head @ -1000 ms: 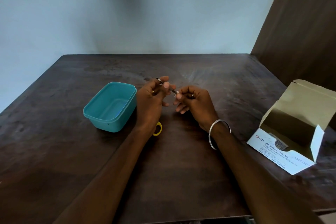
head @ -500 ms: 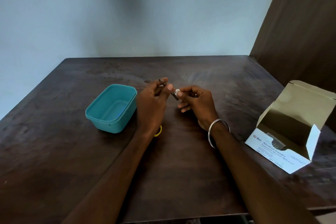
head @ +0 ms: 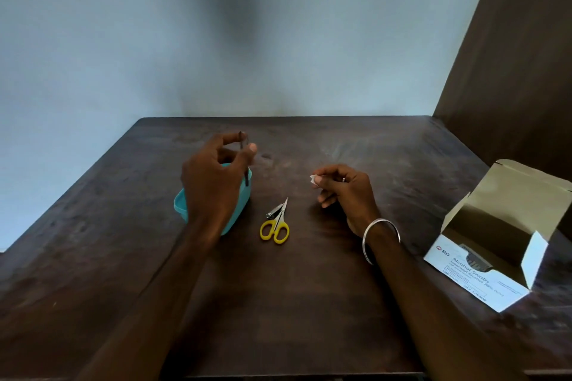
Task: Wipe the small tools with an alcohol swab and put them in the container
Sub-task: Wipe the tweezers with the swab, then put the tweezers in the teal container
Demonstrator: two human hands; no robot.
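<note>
- The left hand pinches a thin dark tool between thumb and fingertips, near its upper end. The tool hangs almost upright, with its lower tip over the container.
- The right hand has its fingers curled and pinches a small white alcohol swab at the fingertips. The two hands are well apart.
- The thin tool looks like stiff metal, narrow and light. I judge it can slip from the fingers easily, so a pinch near the middle of its length would be safer than at the end.
- The swab looks soft, crumpled and very light; probably it is damp, and only a gentle pinch is needed.
- The container is teal plastic with rounded corners, smooth and open on top. It stands under the left hand, which covers most of it.
- At 5 o'clock from the container lie small scissors with yellow plastic loops and slim, pointed steel blades; it is best to take them by the loops.
- A small metal nail clipper touches the scissors at the blades. It seems smooth, hard and shiny.
- The desk is dark wood, matt, with a worn grain.
- At 3 o'clock from the right hand stands an open cardboard swab box, white outside and brown inside.
</note>
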